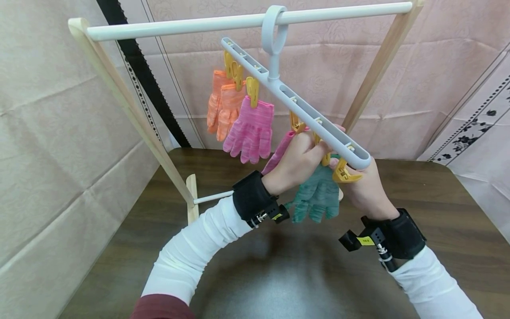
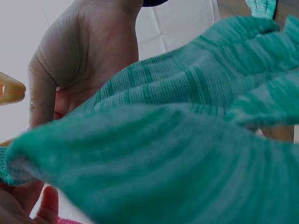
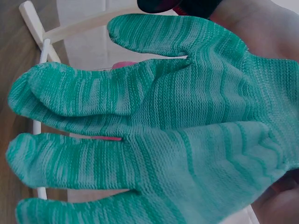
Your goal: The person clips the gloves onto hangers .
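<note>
A green striped knit glove (image 1: 318,190) hangs fingers down below the near end of a light blue clip hanger (image 1: 322,128). My left hand (image 1: 296,159) pinches a yellow clip (image 1: 326,159) close over the glove's cuff; fingers partly hide the clip. Beyond the near end of the hanger, my right hand (image 1: 364,188) holds the cuff, its thumb bent down onto the knit in the left wrist view. Another yellow clip (image 1: 345,172) dangles beside the right hand. Spread palm and fingers of the green glove (image 3: 201,116) fill the right wrist view.
A white rod (image 1: 179,27) on wooden legs carries the hanger. Orange gloves (image 1: 228,108) and a pink glove (image 1: 251,128) hang from clips at its far end. A second pink glove (image 1: 280,153) hangs behind my left hand. Below is a dark wooden table (image 1: 263,274).
</note>
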A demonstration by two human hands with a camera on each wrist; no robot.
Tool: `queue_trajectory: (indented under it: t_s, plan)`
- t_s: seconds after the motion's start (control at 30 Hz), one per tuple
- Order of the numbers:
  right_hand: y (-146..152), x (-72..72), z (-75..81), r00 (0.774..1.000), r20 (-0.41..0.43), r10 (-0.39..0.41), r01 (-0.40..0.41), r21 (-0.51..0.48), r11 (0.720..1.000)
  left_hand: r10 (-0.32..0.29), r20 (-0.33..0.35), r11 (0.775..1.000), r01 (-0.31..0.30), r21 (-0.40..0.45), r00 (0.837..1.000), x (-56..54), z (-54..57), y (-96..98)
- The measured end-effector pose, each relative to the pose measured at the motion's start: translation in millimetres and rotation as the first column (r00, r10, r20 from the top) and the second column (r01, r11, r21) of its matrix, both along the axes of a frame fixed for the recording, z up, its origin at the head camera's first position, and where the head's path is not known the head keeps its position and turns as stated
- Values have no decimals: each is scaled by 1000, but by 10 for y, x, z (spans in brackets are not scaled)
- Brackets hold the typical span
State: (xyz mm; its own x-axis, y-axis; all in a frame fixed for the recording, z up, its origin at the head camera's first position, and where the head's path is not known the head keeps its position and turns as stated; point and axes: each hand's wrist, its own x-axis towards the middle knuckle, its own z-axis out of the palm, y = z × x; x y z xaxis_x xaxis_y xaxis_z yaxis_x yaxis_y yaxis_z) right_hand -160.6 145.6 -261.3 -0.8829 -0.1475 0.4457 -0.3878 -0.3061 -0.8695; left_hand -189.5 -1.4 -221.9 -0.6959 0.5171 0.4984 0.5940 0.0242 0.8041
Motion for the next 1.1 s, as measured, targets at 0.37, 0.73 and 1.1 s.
queue_trajectory:
  t_s: [0.37,0.73,1.1]
  plan:
    - [5,17,-6,997,48,61,-56,-88,995,19,-5,1000,-19,16,1000,0,-14,-5]
    - [28,3,-46,997,58,57,-52,-91,994,39,9,999,-39,-29,999,-13,-44,6]
    - [85,-8,-75,991,44,125,-123,-45,991,17,112,994,-5,-107,994,6,-51,-11]
